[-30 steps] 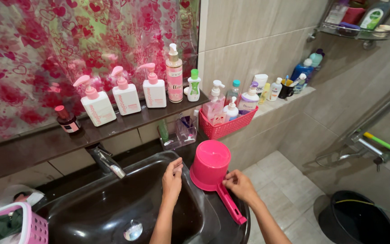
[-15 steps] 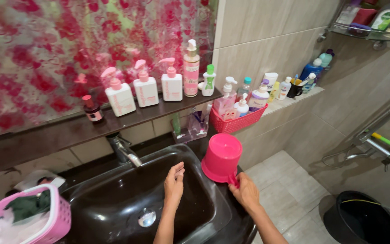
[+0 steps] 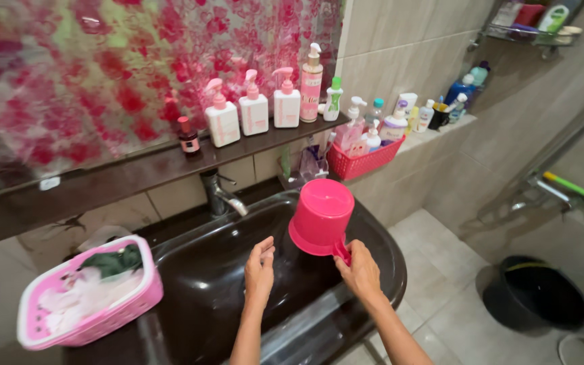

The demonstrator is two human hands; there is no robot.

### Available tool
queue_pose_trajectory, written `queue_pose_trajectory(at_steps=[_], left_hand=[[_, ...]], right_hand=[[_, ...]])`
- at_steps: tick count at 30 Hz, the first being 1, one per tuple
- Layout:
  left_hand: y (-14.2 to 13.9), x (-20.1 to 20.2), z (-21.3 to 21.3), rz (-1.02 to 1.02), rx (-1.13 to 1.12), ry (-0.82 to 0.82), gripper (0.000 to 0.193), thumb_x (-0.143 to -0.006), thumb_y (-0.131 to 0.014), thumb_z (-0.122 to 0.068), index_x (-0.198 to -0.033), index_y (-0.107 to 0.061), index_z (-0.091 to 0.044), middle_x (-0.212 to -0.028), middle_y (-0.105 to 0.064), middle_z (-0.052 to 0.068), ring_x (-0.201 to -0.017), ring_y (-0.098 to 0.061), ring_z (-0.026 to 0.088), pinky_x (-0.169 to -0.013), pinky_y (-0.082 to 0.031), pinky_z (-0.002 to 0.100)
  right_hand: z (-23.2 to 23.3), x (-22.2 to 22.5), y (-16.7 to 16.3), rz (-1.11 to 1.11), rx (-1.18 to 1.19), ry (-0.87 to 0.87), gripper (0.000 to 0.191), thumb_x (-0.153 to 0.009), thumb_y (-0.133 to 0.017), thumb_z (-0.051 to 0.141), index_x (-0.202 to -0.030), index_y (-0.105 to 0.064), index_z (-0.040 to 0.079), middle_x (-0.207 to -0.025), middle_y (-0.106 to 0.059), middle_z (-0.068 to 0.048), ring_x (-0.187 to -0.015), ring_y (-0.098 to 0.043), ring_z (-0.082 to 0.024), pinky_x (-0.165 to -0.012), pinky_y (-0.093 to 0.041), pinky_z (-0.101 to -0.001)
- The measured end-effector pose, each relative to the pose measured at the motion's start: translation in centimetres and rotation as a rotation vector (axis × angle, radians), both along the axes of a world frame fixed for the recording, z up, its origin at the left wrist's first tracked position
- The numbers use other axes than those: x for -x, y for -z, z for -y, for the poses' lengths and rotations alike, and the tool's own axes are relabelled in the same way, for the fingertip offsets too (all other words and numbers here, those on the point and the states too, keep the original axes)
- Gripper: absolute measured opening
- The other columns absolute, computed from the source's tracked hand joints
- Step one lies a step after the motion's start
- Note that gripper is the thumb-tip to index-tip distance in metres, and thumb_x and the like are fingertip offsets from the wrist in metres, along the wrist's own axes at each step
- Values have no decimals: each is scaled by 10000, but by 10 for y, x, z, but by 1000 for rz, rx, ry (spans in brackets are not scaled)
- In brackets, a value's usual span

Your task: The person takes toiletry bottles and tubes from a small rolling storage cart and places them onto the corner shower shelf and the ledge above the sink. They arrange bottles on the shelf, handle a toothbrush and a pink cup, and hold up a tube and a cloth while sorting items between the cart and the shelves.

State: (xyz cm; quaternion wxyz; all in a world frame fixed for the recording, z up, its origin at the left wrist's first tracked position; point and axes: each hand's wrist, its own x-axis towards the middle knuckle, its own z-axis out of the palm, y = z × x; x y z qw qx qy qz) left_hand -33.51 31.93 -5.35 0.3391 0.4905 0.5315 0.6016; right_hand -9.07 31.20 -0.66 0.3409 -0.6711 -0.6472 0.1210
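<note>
A pink water dipper (image 3: 322,216) is held upside down by its handle in the right hand (image 3: 360,272), fingers closed around the handle, above the right part of the dark oval sink (image 3: 197,297). The left hand (image 3: 259,268) is held open over the basin, fingers loosely together, just left of the dipper and apart from it. Open room is left in the basin between the hands and the chrome tap (image 3: 222,195) at the far rim; the sink's right edge ends at the tiled floor (image 3: 441,297), where a black bucket (image 3: 534,292) stands well apart. On the near left rim a pink basket (image 3: 89,318) holds green and pale cloths. A red basket (image 3: 366,162) at the far right holds small bottles, and pump bottles (image 3: 253,111) stand on the dark shelf (image 3: 103,182). Compared with half a second earlier, the dipper has been tilted further over the basin, with both hands little shifted.
</note>
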Motion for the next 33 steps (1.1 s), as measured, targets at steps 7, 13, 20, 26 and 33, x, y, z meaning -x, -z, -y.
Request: queue_pose_trajectory(at_steps=[7, 13, 20, 26, 33], left_hand=[[3, 46, 89, 51, 79, 77, 390, -974, -516, -67, -1351, -613, -80, -1296, -708, 105, -1195, -688, 206, -950, -536, 340], [3, 57, 139, 15, 38, 158, 372, -980, -515, -74, -1333, -629, -60, -1302, -719, 104, -1193, -702, 213, -990, -517, 321], [-6, 44, 180, 11, 42, 254, 387, -971, -495, -47, -1338, -617, -59, -1335, -694, 94, -1222, -680, 216, -1012, -500, 326], [-16, 12, 206, 30, 40, 332, 379, -980, -492, -48, -1336, -621, -52, -1328, -704, 102, -1220, -685, 210, -1011, -503, 326], [-19, -44, 261, 44, 62, 439, 381, -986, -489, -49, -1347, -613, -55, -1336, -693, 95, -1231, -670, 194, -1010, -498, 320]], right_hand=[[110, 57, 14, -104, -21, 49, 303, -848, -744, 295, -971, -566, 83, -943, -656, -138, -897, -651, -349, -772, -504, -475], [191, 71, 14, -178, -87, 108, 284, -829, -743, 246, -927, -554, 58, -889, -632, -138, -842, -632, -334, -733, -498, -455], [256, 57, 5, -168, -96, 173, 278, -830, -750, 222, -937, -561, 47, -889, -617, -138, -816, -617, -332, -715, -488, -455], [302, 30, 3, -167, -136, 250, 308, -824, -769, 233, -926, -556, 35, -867, -625, -149, -808, -614, -332, -717, -492, -450], [385, -11, 1, -180, -169, 341, 280, -822, -756, 211, -918, -562, 33, -857, -627, -148, -808, -615, -329, -721, -494, -445]])
